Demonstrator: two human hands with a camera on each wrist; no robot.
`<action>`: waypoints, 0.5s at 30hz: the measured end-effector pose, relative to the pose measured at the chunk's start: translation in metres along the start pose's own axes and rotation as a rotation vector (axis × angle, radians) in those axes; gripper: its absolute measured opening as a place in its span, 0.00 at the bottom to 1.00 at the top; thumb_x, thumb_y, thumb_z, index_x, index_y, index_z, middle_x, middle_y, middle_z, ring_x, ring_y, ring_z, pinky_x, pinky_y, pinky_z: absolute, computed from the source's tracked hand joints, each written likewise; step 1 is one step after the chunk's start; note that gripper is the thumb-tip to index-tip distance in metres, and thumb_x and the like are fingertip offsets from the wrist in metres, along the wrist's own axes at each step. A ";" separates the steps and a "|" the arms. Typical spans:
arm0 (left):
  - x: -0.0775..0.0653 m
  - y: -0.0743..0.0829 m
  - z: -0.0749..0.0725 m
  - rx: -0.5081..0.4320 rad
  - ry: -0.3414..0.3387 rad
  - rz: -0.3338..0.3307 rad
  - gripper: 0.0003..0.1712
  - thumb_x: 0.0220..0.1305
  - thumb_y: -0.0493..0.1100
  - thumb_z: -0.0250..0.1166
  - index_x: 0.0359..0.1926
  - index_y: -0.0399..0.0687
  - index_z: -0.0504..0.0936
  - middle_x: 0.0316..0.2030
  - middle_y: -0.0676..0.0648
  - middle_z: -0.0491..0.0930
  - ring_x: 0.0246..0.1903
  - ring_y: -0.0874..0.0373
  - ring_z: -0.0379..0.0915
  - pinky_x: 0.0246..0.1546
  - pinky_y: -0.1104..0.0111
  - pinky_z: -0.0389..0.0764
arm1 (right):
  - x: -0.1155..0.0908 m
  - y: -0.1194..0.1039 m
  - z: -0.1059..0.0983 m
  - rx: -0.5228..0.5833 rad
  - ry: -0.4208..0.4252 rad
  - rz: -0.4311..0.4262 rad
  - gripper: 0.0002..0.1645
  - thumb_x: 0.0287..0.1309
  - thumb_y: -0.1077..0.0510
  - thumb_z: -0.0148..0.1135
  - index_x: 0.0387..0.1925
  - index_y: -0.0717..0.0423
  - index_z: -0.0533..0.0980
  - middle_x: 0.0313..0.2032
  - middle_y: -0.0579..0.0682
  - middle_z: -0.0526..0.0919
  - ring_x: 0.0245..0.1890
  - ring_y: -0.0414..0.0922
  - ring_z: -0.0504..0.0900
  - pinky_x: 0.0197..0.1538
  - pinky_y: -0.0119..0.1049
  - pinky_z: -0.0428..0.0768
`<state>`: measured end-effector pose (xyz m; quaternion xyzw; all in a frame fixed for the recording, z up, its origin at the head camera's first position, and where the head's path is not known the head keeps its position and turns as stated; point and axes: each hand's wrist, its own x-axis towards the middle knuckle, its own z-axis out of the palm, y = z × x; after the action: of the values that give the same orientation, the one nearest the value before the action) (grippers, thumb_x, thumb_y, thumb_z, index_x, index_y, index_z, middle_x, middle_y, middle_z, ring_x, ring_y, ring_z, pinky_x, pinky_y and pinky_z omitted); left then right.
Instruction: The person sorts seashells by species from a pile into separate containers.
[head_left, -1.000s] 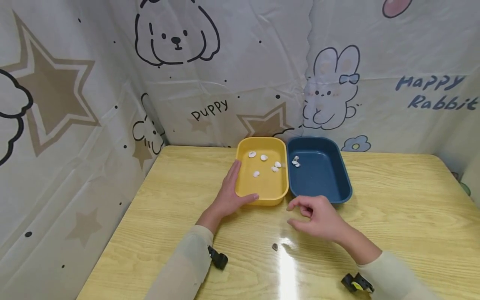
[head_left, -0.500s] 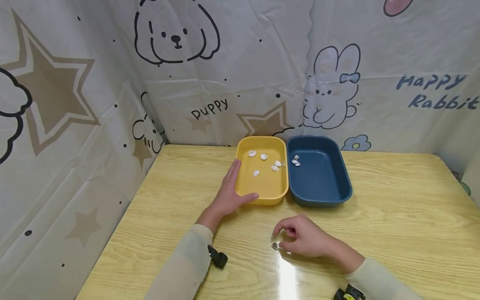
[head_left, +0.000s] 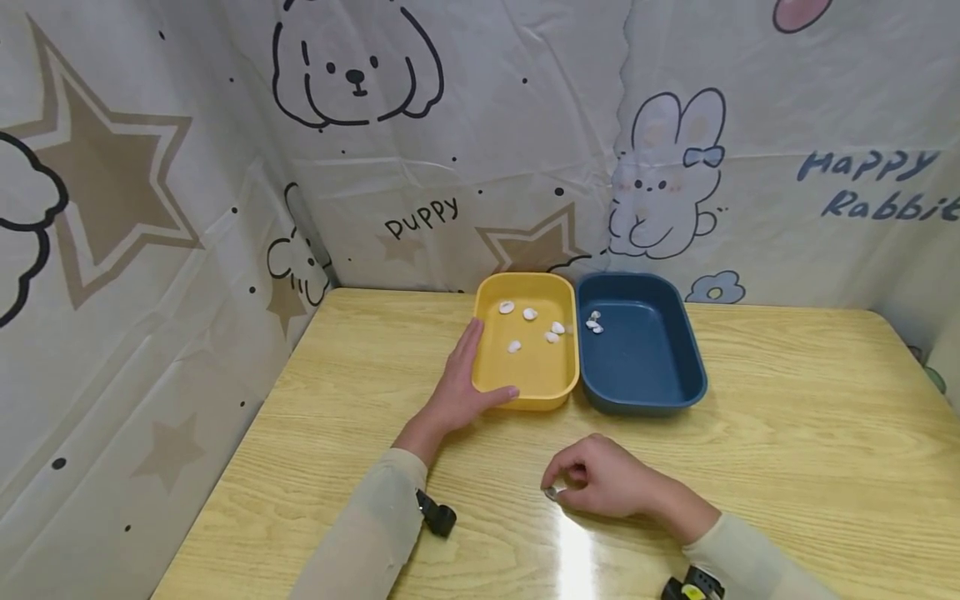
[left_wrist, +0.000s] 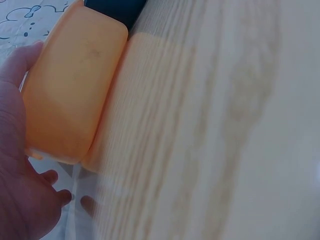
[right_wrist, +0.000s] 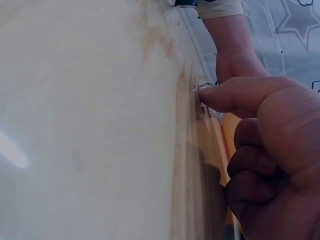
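Note:
My left hand [head_left: 453, 396] rests against the near left corner of the yellow tray [head_left: 531, 377], its fingers extended along the side and its thumb at the front rim. In the left wrist view, the thumb lies along the tray's wall [left_wrist: 75, 90]. Several white shells [head_left: 514, 346] lie spread inside the yellow tray. Below the trays, my right hand [head_left: 611, 479] pinches a small greyish shell [head_left: 552, 493] between thumb and forefinger, at the tabletop. The right wrist view shows the other fingers curled into the palm; the shell there is mostly hidden.
Right beside the yellow tray stands a blue tray [head_left: 643, 358], with a small cluster of shells [head_left: 594, 323] near its left wall. Both trays stand at the back edge of the wooden table [head_left: 787, 417], before a printed curtain [head_left: 450, 100].
My right hand has come down from the blue tray's front edge to the small shell on the table, and its thumb and forefinger have closed on it. The left hand stays put.

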<state>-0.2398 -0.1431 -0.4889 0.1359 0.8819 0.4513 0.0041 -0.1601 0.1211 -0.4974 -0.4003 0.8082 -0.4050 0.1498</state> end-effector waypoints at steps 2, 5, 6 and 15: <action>0.000 0.000 0.000 0.004 -0.002 -0.010 0.68 0.52 0.60 0.76 0.81 0.58 0.39 0.78 0.63 0.35 0.75 0.58 0.33 0.71 0.53 0.46 | 0.000 0.000 0.000 -0.011 0.005 -0.004 0.12 0.56 0.61 0.71 0.36 0.36 0.85 0.13 0.32 0.59 0.14 0.30 0.57 0.24 0.25 0.64; 0.000 0.000 0.000 0.004 -0.003 -0.019 0.68 0.52 0.60 0.76 0.81 0.59 0.39 0.78 0.63 0.35 0.75 0.58 0.34 0.71 0.53 0.46 | 0.000 0.000 0.000 -0.036 0.021 -0.006 0.10 0.56 0.59 0.73 0.34 0.36 0.85 0.12 0.31 0.60 0.14 0.30 0.58 0.24 0.25 0.66; 0.000 0.000 0.000 0.003 -0.004 -0.017 0.68 0.52 0.60 0.76 0.81 0.59 0.39 0.78 0.63 0.35 0.75 0.58 0.33 0.71 0.53 0.46 | -0.001 0.000 0.001 -0.044 0.027 -0.003 0.10 0.56 0.58 0.73 0.33 0.36 0.84 0.12 0.31 0.60 0.14 0.30 0.59 0.25 0.26 0.67; 0.000 -0.001 0.000 0.011 -0.011 -0.006 0.68 0.53 0.61 0.76 0.81 0.57 0.39 0.78 0.62 0.34 0.75 0.58 0.33 0.71 0.53 0.45 | -0.002 -0.002 0.002 -0.070 0.028 -0.018 0.10 0.53 0.56 0.75 0.34 0.35 0.83 0.13 0.30 0.60 0.15 0.29 0.59 0.24 0.26 0.66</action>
<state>-0.2404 -0.1434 -0.4896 0.1358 0.8848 0.4456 0.0097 -0.1566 0.1207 -0.4968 -0.4070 0.8201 -0.3835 0.1209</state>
